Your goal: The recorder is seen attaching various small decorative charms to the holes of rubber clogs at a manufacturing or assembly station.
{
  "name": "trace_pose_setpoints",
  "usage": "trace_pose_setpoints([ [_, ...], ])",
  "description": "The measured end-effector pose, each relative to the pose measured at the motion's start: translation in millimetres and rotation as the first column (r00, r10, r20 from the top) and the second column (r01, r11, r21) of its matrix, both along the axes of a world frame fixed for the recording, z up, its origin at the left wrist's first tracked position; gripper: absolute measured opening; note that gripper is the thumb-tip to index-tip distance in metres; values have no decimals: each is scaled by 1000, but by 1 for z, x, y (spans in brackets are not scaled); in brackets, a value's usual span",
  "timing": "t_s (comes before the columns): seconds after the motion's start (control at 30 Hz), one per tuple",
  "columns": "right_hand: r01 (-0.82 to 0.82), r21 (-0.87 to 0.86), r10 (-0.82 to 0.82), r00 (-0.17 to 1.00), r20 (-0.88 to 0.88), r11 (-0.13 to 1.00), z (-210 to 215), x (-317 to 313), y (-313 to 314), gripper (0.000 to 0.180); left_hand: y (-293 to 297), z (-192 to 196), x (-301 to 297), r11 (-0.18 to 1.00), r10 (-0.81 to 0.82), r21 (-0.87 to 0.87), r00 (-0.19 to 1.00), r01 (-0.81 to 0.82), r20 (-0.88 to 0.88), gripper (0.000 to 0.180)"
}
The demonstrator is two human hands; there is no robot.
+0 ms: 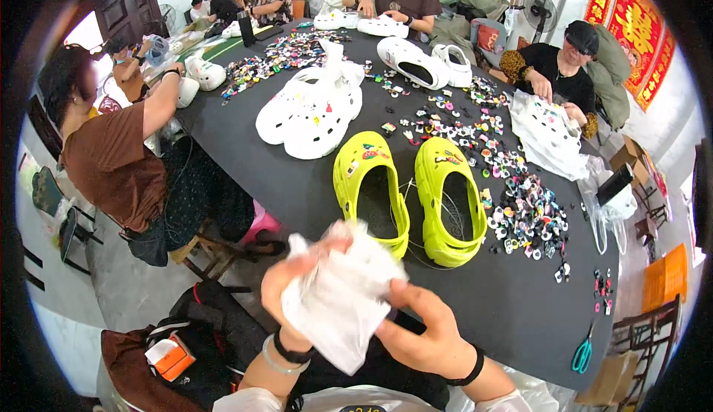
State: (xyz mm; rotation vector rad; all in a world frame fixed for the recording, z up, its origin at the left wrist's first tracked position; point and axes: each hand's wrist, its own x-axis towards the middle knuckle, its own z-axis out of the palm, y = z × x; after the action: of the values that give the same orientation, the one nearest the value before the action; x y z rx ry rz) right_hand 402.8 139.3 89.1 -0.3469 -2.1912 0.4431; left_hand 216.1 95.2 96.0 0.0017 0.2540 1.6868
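A: ok what's going on with the hands? Clock centered on the bag, 12 = straight across the table.
B: Both are on a white plastic bag. Left hand is wrapped around its 9 o'clock side; right hand is at about 4, thumb and index finger on the edge, not very far apart.
A: Why two-handed?
B: My guess: the plastic is floppy, so one hand steadies it while the other works the edge. It's motion-blurred, so I can't tell if anything's inside.
A: Where's it sitting in the grip?
B: Right between the hands, with a loose corner hanging toward 6, below the fingers. Looks like it's in the air, short of the clogs.
A: Those lime-green clogs?
B: Yeah, around 1 o'clock, side by side on the black tabletop, toes away, heels toward the wearer. Probably so the charms on the toes are easy to see and both shoes are within reach.
A: And further out?
B: Loose charms spread around 2, likely off to the side to leave the front free. White clogs in clear plastic just shy of 12. Past that, a co-worker at 1:30 handles a bagged white pair.
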Motion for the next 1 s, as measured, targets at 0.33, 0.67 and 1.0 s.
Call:
trace_pose_setpoints([
  [0.33,210,39,-214,955,205,977,-1,-52,45,57,82,-78,-11,879,475,371,477,-299,-740,53],
  [0.67,97,-219,-72,990,120,971,-23,-66,96,68,65,-75,-31,889,433,444,-108,-110,-895,56],
  [1.0,327,4,-321,923,212,945,-29,-38,76,51,91,-22,-5,924,262,382,-766,24,-587,32],
])
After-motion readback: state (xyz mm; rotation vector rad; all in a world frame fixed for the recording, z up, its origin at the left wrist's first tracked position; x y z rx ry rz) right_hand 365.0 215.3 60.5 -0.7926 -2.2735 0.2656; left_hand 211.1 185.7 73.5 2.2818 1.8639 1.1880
